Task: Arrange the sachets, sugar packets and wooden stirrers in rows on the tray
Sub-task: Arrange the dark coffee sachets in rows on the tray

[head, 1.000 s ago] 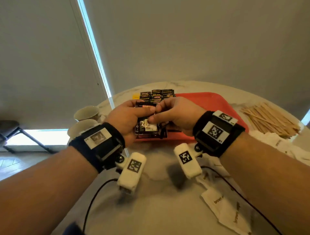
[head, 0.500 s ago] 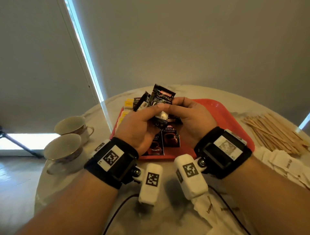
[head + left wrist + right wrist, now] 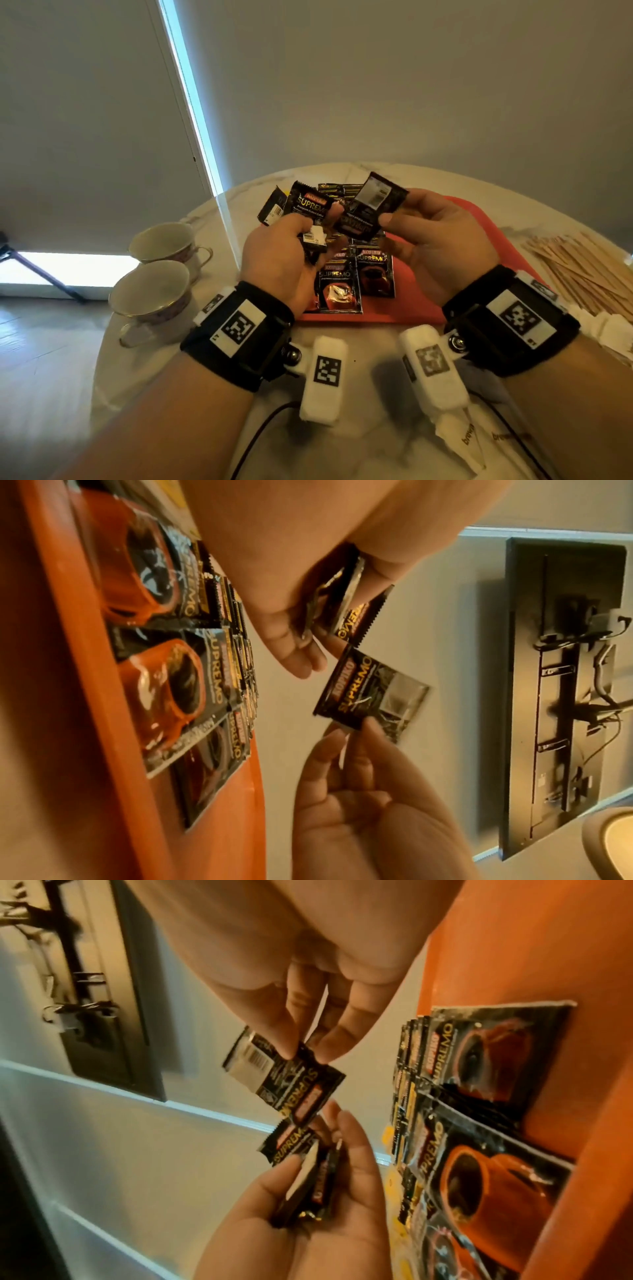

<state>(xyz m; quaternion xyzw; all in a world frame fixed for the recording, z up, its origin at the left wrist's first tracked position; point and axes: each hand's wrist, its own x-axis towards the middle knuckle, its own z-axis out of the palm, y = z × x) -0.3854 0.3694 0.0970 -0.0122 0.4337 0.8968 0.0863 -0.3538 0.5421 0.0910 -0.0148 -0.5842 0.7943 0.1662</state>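
My left hand point(image 3: 317, 234) grips a small bundle of black coffee sachets point(image 3: 308, 209) above the red tray point(image 3: 462, 219). My right hand point(image 3: 390, 217) pinches a single black sachet point(image 3: 371, 209) just right of the bundle, printed back toward me. In the left wrist view that single sachet point(image 3: 369, 696) hangs apart from the bundle point(image 3: 342, 599). The right wrist view shows the single sachet point(image 3: 291, 1080) above the bundle point(image 3: 308, 1183). More sachets point(image 3: 356, 284) lie in rows on the tray's left part. Wooden stirrers point(image 3: 582, 267) and white sugar packets point(image 3: 609, 329) lie on the table to the right.
Two teacups point(image 3: 154, 294) stand on the round marble table point(image 3: 359, 452) left of the tray. More white packets point(image 3: 479, 442) and black cables lie near the front edge. A wall stands behind the table.
Both hands rose from the tray with the sachets. My right hand drew one sachet out of the bundle and moved it right, apart from my left hand.
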